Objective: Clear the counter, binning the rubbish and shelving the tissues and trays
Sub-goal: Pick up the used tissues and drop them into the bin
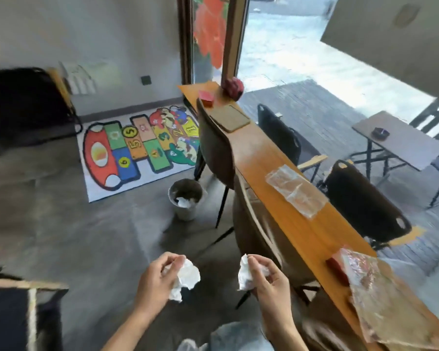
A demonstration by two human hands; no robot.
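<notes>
I have a crumpled tissue wad in each hand: my left hand (155, 277) has its fingers curled round one white wad (185, 277), and my right hand (266, 282) pinches the other wad (245, 274), both held over the concrete floor, off the counter (264, 158). To my right the counter's near end carries a red tissue box (337, 269) partly under a clear plastic bag (380, 295); further along lies a second clear wrapper (297, 188), then a flat brown tray (230, 117), another red box (206, 98) and a dark red object by the window post. The bin (185, 198) stands ahead on the floor, white paper already inside. I judge the job barely begun: wrappers, boxes and tray all remain. A chair (216, 148) crowds the counter's edge, but the floor between me and the bin looks open.
</notes>
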